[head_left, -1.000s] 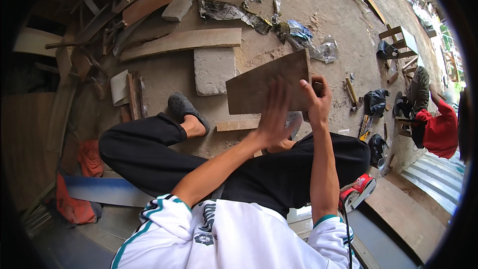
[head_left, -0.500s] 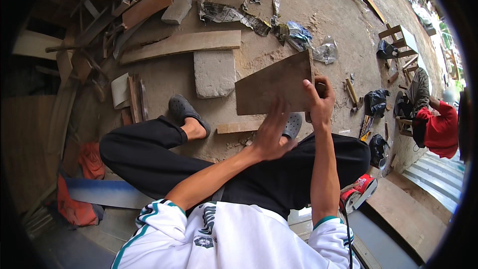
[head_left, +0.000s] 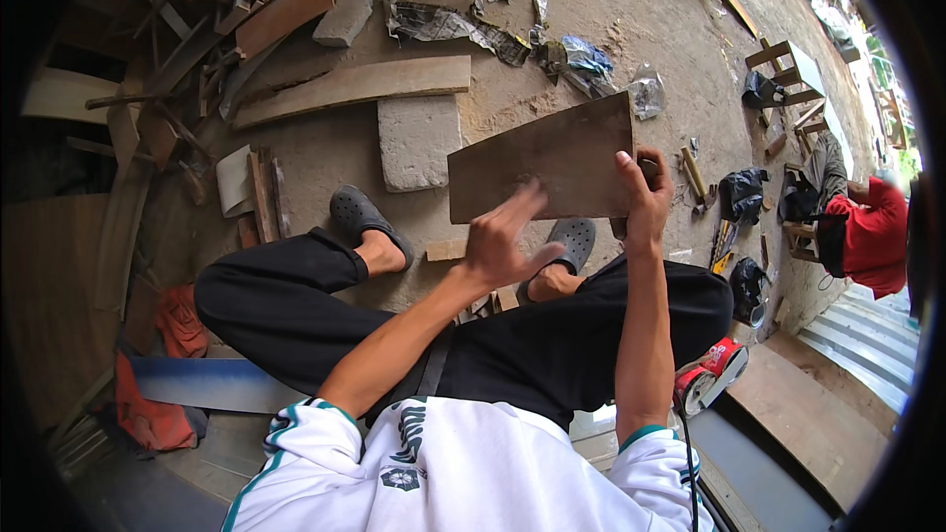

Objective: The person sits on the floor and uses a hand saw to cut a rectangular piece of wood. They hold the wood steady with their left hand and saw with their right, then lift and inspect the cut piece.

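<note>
A flat brown wooden piece (head_left: 567, 153) with a slanted top edge is held up above my feet. My right hand (head_left: 646, 195) grips its right end, thumb on the near face and fingers curled behind. My left hand (head_left: 505, 239) is slightly blurred, its fingers stretched out over the lower part of the face and the thumb apart. Whether the left palm touches the wood I cannot tell. Under the piece, a small light wood strip (head_left: 445, 250) lies on the floor between my grey clogs.
A pale concrete block (head_left: 419, 146) and a long plank (head_left: 365, 91) lie ahead. Wood scraps crowd the left side. A hammer (head_left: 694, 175) and black plastic bags (head_left: 741, 195) lie to the right. A person in a red shirt (head_left: 869, 236) sits at far right, near a small stool (head_left: 793, 74).
My left hand has slid left across the wooden piece and lifted slightly. The piece has turned a little, showing a longer face, while my right hand keeps its grip.
</note>
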Available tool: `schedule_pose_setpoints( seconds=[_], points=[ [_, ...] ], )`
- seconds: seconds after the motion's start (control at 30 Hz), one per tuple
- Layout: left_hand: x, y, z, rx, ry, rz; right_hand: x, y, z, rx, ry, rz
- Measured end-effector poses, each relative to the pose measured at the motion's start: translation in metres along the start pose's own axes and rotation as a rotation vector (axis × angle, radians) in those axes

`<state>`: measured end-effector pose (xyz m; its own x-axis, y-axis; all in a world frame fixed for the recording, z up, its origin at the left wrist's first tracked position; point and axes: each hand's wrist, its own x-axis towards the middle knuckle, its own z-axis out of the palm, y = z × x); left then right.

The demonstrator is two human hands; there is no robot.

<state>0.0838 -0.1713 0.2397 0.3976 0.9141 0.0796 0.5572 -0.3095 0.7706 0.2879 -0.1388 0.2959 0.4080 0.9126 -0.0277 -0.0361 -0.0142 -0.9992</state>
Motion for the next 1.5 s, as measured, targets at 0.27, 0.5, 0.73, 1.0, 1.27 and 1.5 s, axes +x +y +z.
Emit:
schedule_pose_setpoints(
  seconds=[0.27,0.5,0.73,1.0,1.27,1.5],
  points=[
    [0.017,-0.033,-0.019,0.035,0.318,-0.092,-0.004,0.005,0.002,0.039,-0.018,0.003],
    [0.012,-0.020,-0.019,0.073,0.341,-0.059,0.000,0.001,-0.002,0.164,0.034,0.111],
    [0.018,-0.021,-0.020,0.071,0.405,0.005,0.000,0.003,-0.006,0.172,0.007,0.110],
    [0.025,-0.023,-0.018,0.064,0.365,-0.007,-0.004,0.000,-0.004,0.183,0.002,0.141],
    [0.028,-0.026,-0.022,0.102,0.215,0.042,-0.003,0.002,-0.009,0.161,-0.015,0.122],
    [0.029,-0.020,-0.013,0.111,0.491,0.146,0.000,0.002,-0.001,0.155,0.011,0.093]
  ],
)
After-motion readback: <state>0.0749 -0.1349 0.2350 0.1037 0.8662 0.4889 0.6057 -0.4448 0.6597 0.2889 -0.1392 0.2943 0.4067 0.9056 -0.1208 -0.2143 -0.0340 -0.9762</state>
